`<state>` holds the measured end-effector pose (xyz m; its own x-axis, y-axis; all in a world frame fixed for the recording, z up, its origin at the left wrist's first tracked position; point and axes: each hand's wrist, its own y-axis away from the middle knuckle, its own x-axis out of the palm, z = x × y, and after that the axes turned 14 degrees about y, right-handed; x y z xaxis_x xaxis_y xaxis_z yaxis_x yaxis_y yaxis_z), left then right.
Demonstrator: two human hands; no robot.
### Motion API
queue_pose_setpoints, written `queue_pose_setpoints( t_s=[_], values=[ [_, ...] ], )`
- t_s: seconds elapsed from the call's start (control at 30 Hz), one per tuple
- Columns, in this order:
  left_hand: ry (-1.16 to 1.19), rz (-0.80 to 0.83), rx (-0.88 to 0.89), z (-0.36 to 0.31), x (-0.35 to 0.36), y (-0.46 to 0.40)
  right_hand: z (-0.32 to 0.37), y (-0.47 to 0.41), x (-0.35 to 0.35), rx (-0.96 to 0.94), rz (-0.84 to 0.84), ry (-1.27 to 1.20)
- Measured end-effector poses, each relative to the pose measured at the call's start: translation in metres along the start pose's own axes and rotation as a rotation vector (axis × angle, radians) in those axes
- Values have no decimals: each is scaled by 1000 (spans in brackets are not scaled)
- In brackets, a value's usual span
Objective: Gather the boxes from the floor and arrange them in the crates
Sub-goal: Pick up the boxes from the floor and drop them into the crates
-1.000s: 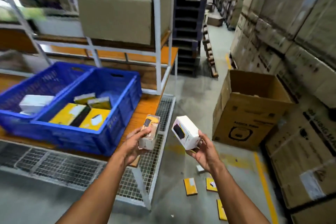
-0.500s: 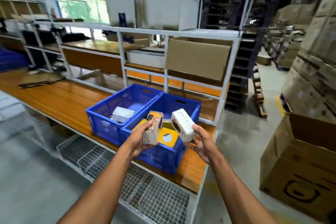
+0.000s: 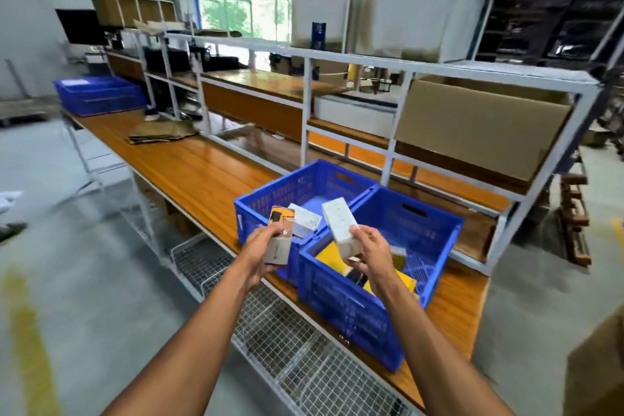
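Observation:
Two blue crates stand side by side on the wooden bench. My left hand (image 3: 261, 246) grips a small grey and orange box (image 3: 279, 235) in front of the left crate (image 3: 266, 203), which holds a white box (image 3: 305, 219). My right hand (image 3: 366, 250) grips a white box (image 3: 341, 223) over the near left corner of the right crate (image 3: 351, 307). Inside that crate lie yellow boxes (image 3: 332, 255), partly hidden by my right hand.
The wooden bench (image 3: 196, 172) runs off to the left, carrying another blue crate (image 3: 98, 94) and flat cardboard (image 3: 158, 133). A white shelf frame (image 3: 391, 159) with a large cardboard box (image 3: 479, 125) rises behind the crates. A wire mesh shelf (image 3: 304, 368) sits below the bench. A carton corner (image 3: 594, 371) shows at right.
The view has swung left from the floor and aisle onto the bench. Both hands, each still holding its box, have moved from beside the bench to the crates.

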<state>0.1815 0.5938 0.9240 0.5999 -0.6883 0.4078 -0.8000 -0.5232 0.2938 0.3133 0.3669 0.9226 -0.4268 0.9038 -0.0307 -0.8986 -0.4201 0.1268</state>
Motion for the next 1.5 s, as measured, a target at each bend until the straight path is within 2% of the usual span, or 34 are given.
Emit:
queue_pose_setpoints(
  t_s=[0.3,0.63,0.83,1.03,1.2,1.33,1.5],
  values=[
    [-90,-154,73,-54,-23,-99,16,-132,73,26,-143,184],
    [-152,-256,56,-82,-25,-199,25,-255,112,73,-9,394],
    [-231,-266,59,-87,-28,-234,18,-285,123,106,-49,458],
    [-297,-206,51,-93,-26,-270,14,-297,131,136,-129,479],
    [-369,-158,23,-91,-26,-292,9,-292,137,166,-188,484],
    [-507,-149,80,-102,-25,-305,18,-288,143,177,-200,451],
    [-516,-155,100,-105,-37,-322,14,-280,149,136,-278,422]
  ],
)
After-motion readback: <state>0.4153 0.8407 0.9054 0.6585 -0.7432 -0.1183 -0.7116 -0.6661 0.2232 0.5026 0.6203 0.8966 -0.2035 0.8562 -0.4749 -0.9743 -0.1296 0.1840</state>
